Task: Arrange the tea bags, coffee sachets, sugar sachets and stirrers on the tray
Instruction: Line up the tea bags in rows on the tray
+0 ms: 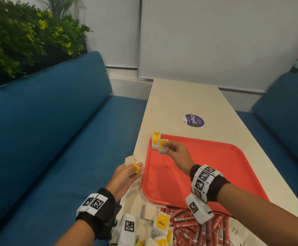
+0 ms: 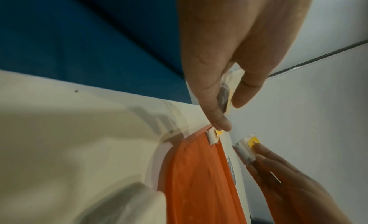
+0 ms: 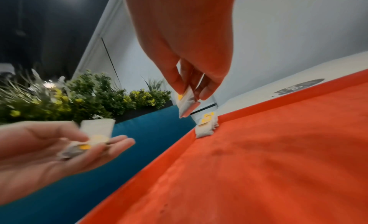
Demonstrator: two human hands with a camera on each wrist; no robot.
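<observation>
A red tray (image 1: pixel 206 167) lies on the cream table (image 1: pixel 185 100). A small stack of yellow-tagged tea bags (image 1: pixel 155 142) sits in the tray's far left corner, also seen as the stack (image 3: pixel 206 126). My right hand (image 1: pixel 175 153) pinches a tea bag (image 1: pixel 163 146) just above the tray beside that stack; the right wrist view shows the bag (image 3: pixel 186 101) between thumb and fingers. My left hand (image 1: pixel 127 174) hovers left of the tray over the table edge, holding a few tea bags (image 1: pixel 133 165), visible as the bags (image 2: pixel 229 88) between its fingers.
At the near table edge lies a pile of tea bags (image 1: pixel 159 226) and red sachets (image 1: pixel 203 226). A purple sticker (image 1: pixel 193 120) is on the table beyond the tray. Blue benches (image 1: pixel 56 130) flank the table, plants (image 1: pixel 20 36) at far left.
</observation>
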